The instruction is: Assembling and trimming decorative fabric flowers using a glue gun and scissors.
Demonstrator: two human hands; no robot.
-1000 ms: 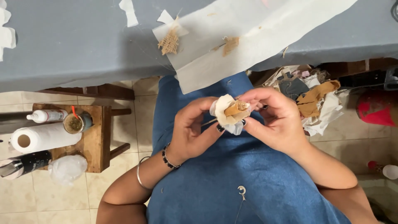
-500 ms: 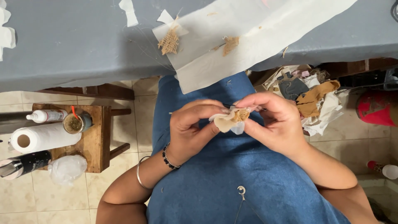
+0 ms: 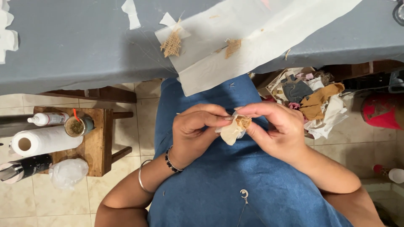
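Whereas the cream fabric scrap (image 3: 230, 133) earlier lay spread open, left hand (image 3: 194, 131) and right hand (image 3: 275, 130) now pinch it folded, fingers closed around its burlap piece (image 3: 243, 122).

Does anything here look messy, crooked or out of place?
Yes. A long white paper sheet lies askew and droops over the grey table's edge, and a jumble of fabric scraps is heaped on the floor beside the person's right hand.

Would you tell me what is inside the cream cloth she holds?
A brown burlap bit shows at the top of the cream cloth; fingers of both hands hide the rest.
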